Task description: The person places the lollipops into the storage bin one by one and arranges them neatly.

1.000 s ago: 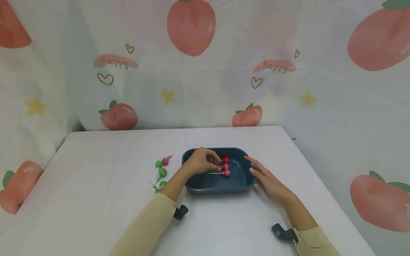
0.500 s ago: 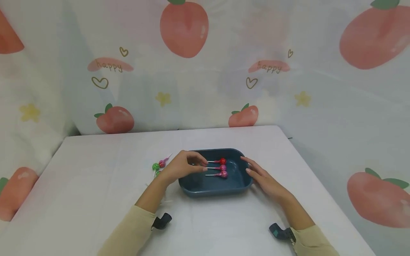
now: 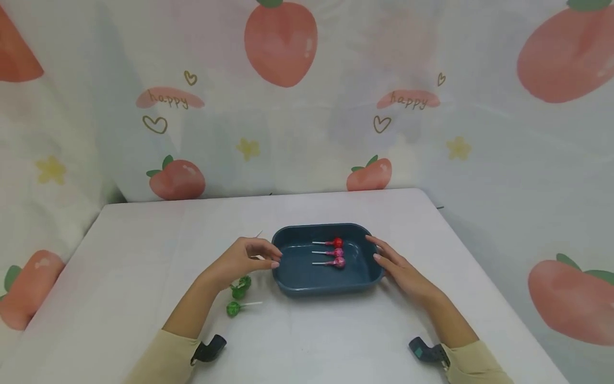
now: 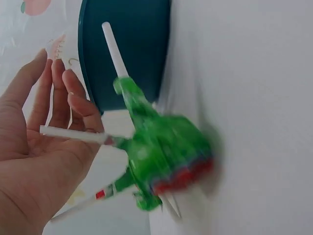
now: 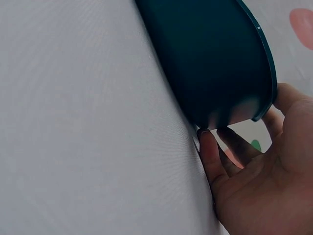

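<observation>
My left hand point(image 3: 242, 261) is at the left end of the dark blue tray point(image 3: 307, 292), fingertips right at its rim, fingers loosely bent and holding nothing. At the tray's right end, my right hand point(image 3: 405, 272) touches the wall with its fingertips; the right wrist view shows the fingers point(image 5: 209, 152) low against it. In the tray lie a red lollipop point(image 3: 338, 242) and two pink lollipops point(image 3: 338, 252), side by side with sticks pointing left. Green lollipops point(image 4: 166, 152) loom large and blurred beside the left palm in the left wrist view.
Green lollipops point(image 3: 233, 309) lie on the white table point(image 3: 326, 341) below and behind my left forearm. A white stick point(image 3: 259, 233) shows past the left hand; the rest of it is hidden. A fruit-print cloth point(image 3: 307, 133) hangs behind the table.
My left hand has let go over the tray and drawn back left to its rim. Now the red and pink lollipops show fully. My right hand stays at the tray's right end.
</observation>
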`<state>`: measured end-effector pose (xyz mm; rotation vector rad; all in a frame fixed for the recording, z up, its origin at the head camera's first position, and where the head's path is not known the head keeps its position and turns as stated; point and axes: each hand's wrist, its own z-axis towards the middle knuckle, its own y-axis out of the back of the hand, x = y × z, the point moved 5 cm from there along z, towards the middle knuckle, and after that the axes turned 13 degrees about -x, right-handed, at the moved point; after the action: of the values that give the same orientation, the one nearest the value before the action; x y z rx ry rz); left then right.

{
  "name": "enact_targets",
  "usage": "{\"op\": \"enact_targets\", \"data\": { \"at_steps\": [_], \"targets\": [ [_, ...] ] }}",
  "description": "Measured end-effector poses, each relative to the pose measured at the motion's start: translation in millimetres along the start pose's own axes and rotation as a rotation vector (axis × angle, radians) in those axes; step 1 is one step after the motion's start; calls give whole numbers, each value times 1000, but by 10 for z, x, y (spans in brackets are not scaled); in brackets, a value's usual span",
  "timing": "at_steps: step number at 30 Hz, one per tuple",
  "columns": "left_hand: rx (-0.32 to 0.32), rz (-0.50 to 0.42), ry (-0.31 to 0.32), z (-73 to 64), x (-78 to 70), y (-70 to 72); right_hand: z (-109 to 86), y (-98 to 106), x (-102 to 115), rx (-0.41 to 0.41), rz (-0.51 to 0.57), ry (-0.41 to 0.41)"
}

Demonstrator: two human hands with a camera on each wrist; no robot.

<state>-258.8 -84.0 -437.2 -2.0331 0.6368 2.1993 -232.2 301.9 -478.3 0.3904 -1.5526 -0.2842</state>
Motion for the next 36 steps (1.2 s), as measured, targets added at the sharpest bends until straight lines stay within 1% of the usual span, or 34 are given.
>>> {"op": "enact_targets", "data": {
  "at_steps": [5,7,9,12,14,18,22,29,36],
  "targets": [
    [-11,59,53,-173,149,184,-25,-18,20,0,12,-3],
    [-19,114,45,-229,169,245,-35,-17,30,-2,14,-6],
    [-31,177,24,-270,179,301,-42,-14,36,-3,12,-8],
    [-32,255,-8,-324,196,360,-50,-10,45,-3,18,-11],
    [-22,262,-6,-356,220,389,-50,-12,46,1,14,-5],
    [9,242,17,-416,268,435,-45,-25,37,15,17,9],
    [19,262,3,-451,301,483,-36,-39,31,24,29,19],
    [-12,328,-31,-496,317,575,-9,-45,57,28,39,27],
    [-58,330,-39,-534,310,700,1,-41,79,17,27,9]
  ]
}}
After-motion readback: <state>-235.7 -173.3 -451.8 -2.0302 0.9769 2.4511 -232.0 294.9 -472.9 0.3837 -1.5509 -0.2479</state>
